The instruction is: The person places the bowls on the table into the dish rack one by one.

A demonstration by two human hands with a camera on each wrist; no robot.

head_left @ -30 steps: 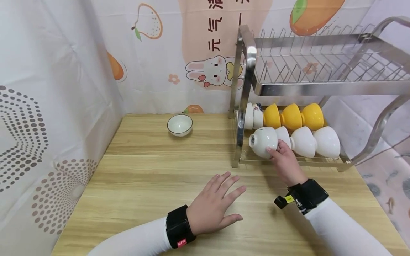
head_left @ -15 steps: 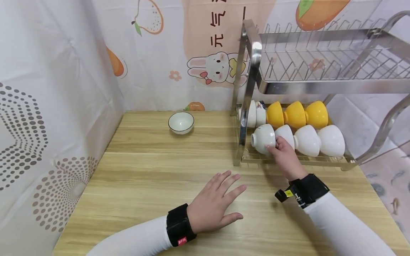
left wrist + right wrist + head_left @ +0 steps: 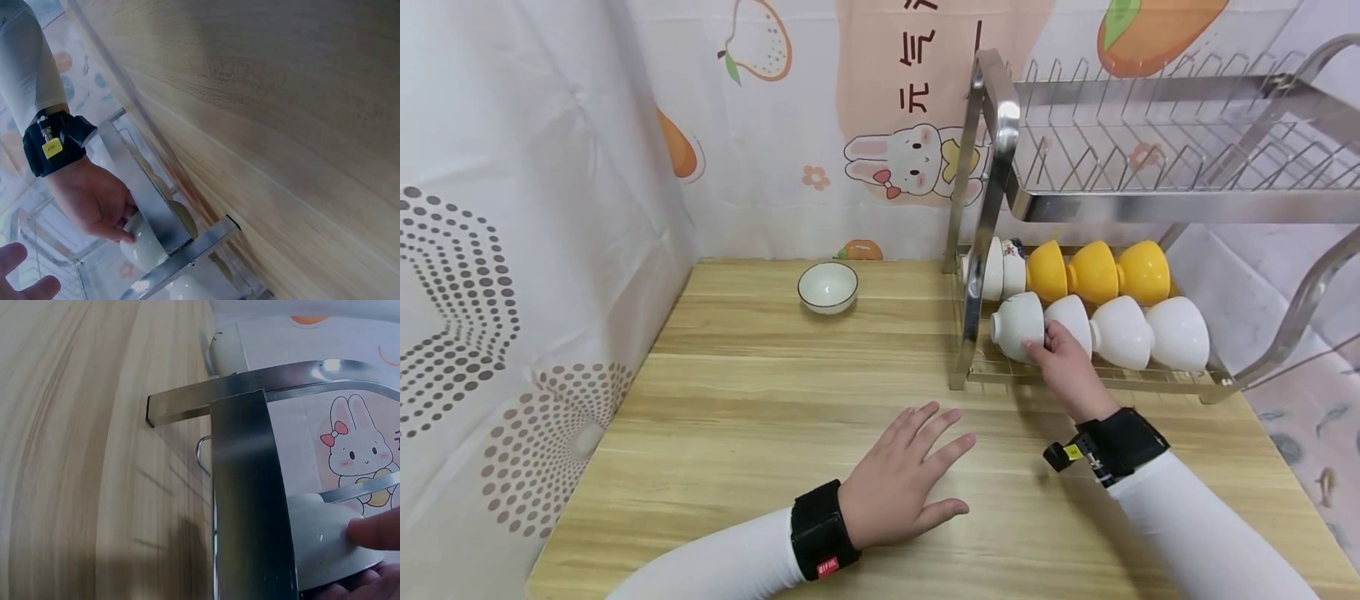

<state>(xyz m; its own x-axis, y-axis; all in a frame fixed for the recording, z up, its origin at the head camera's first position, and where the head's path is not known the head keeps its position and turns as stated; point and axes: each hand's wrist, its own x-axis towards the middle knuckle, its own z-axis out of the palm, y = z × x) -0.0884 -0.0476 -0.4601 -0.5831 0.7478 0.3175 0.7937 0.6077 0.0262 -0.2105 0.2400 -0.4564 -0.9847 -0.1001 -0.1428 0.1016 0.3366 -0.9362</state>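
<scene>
At the left end of the rack's lower front row, my right hand (image 3: 1070, 372) pinches the rim of a white bowl (image 3: 1018, 325), thumb outside and fingers inside. The bowl lies on its side, its foot toward the left. In the right wrist view the thumb presses on the same bowl (image 3: 325, 540), partly hidden by a metal rail. My left hand (image 3: 904, 479) is over the table with its fingers spread, holding nothing. Farther back on the table stands a small dark-rimmed bowl (image 3: 827, 288), upright.
The two-tier metal dish rack (image 3: 992, 125) stands at the right, its upper tier above the right hand. White bowls (image 3: 1120, 332) fill the front row beside the held one; yellow bowls (image 3: 1093, 272) and white ones sit behind. A patterned curtain (image 3: 760, 167) hangs behind the wooden table (image 3: 760, 417).
The white bowl in my right hand has turned slightly and settled into line with the front row. My left hand keeps its place. The head view has shifted a little.
</scene>
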